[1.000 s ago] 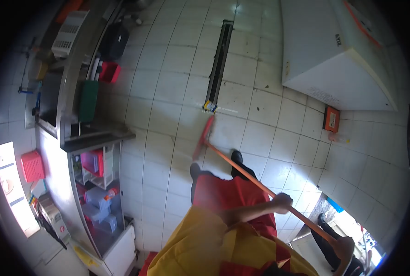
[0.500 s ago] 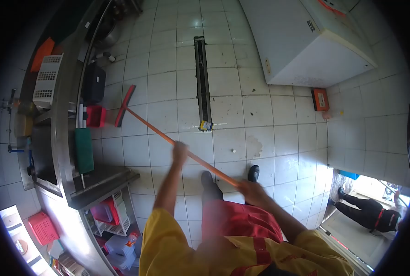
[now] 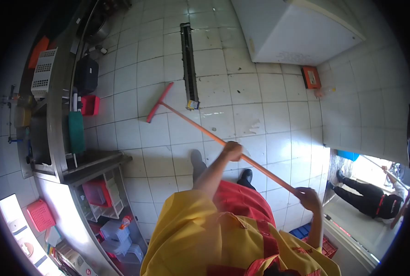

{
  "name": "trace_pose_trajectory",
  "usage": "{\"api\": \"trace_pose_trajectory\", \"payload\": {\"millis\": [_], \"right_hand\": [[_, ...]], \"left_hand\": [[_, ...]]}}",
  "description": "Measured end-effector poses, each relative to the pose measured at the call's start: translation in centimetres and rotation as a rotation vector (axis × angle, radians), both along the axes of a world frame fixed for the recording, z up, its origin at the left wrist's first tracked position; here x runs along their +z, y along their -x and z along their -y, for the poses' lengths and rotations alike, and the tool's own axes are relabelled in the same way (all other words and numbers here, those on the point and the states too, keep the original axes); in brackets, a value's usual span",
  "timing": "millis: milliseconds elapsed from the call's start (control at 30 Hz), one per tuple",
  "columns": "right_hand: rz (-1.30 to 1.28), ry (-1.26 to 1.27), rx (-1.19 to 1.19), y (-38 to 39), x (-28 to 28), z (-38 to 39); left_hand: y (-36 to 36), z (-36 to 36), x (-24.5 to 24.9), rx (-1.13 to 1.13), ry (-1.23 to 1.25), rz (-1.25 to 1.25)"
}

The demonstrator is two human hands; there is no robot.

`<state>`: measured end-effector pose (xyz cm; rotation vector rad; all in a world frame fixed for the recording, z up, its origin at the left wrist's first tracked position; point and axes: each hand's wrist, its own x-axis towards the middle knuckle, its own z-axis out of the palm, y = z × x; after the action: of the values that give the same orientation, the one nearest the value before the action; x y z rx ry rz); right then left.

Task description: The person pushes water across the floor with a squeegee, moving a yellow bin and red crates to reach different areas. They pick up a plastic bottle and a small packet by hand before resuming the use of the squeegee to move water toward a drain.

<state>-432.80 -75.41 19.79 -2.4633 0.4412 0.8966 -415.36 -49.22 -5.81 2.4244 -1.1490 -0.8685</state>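
A floor squeegee with an orange handle point(image 3: 199, 127) and a red head point(image 3: 160, 102) stretches diagonally across the white tiles. Its head rests on the floor just left of the long drain channel point(image 3: 189, 64). My left hand point(image 3: 232, 151) is wrapped round the middle of the handle. Farther back, my right hand point(image 3: 308, 198) grips the handle near its end. A small yellow and blue packet point(image 3: 193, 105) lies at the near end of the drain.
Steel counters point(image 3: 60, 152) line the left, with a red bin point(image 3: 90, 105) and black container point(image 3: 86, 74) beside them. A white freezer point(image 3: 297, 34) and an orange box point(image 3: 311, 77) stand at right. Another person point(image 3: 375, 202) is in the doorway at lower right.
The squeegee head has moved right across the tiles, from near the red bin to close beside the drain. Both my hands have shifted right with the handle, still holding it.
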Motion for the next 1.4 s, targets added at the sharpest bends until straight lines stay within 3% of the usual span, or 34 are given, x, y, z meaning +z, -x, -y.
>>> {"api": "trace_pose_trajectory", "payload": {"millis": [67, 100, 133, 233, 300, 400, 433, 533, 633, 667, 700, 800, 833, 900, 967, 1033, 1100, 1233, 1300, 1400], "right_hand": [[-0.283, 0.151, -0.286, 3.4, 4.7, 4.7], [-0.222, 0.109, -0.313, 7.3, 5.4, 8.8], [-0.021, 0.218, -0.122, 12.3, 5.3, 13.5], [-0.196, 0.338, -0.427, 16.9, 13.2, 16.6], [-0.083, 0.430, -0.312, 21.5, 16.9, 19.4], [-0.092, 0.453, -0.359, 31.4, 20.8, 24.0], [0.102, 0.412, -0.584, 33.2, 21.9, 24.0], [0.227, 0.463, -0.819, 34.7, 23.4, 24.5], [0.085, 0.320, -0.829, 31.4, 22.6, 24.1], [-0.070, 0.267, -0.720, 28.1, 21.0, 23.0], [-0.228, 0.210, -0.610, 25.0, 19.1, 21.7], [-0.461, -0.135, -0.548, 15.5, 11.3, 17.0], [-0.270, -0.168, -0.466, 11.0, 9.2, 13.4], [-0.193, -0.171, -0.369, 4.4, 3.1, 8.5], [0.141, -0.217, -0.109, -1.9, -2.1, 3.3], [0.193, -0.177, -0.018, -8.8, -5.1, -1.7], [0.151, -0.204, -0.029, -13.3, -6.6, -4.6], [0.077, -0.119, -0.044, -12.6, -7.6, 0.0], [-0.137, -0.101, -0.203, -9.8, -5.4, 5.0], [-0.193, -0.045, -0.355, -2.1, -2.1, 13.2]], "left_hand": [[5.0, 8.1, 2.1, 0.017, 0.063, -0.077], [7.8, 12.2, 3.0, 0.014, 0.085, -0.093], [10.2, 15.9, 4.2, -0.014, 0.109, -0.107], [17.2, 24.7, 8.8, -0.104, 0.173, -0.233], [21.7, 29.5, 11.2, -0.147, 0.238, -0.257], [25.8, 34.3, 16.5, -0.282, 0.306, -0.357], [27.1, 35.8, 17.3, -0.335, 0.341, -0.364], [30.1, 37.5, 17.7, -0.316, 0.425, -0.282], [27.3, 35.3, 16.7, -0.382, 0.294, -0.279], [24.2, 32.9, 17.6, -0.407, 0.219, -0.291], [22.1, 30.8, 15.6, -0.401, 0.216, -0.248], [12.7, 22.1, 11.6, -0.279, 0.121, -0.143], [9.2, 18.9, 9.8, -0.244, 0.026, -0.041], [1.3, 12.1, 4.7, -0.140, -0.045, 0.029], [-5.7, 5.8, 1.3, -0.014, -0.196, 0.162], [-11.6, 0.8, -2.1, 0.079, -0.329, 0.386], [-15.7, -1.6, -4.2, 0.194, -0.449, 0.428], [-16.3, 3.0, -2.6, 0.026, -0.346, 0.284], [-13.2, 9.0, -2.8, -0.078, -0.277, 0.121], [-5.6, 18.2, -1.6, -0.087, -0.073, 0.047]]}}
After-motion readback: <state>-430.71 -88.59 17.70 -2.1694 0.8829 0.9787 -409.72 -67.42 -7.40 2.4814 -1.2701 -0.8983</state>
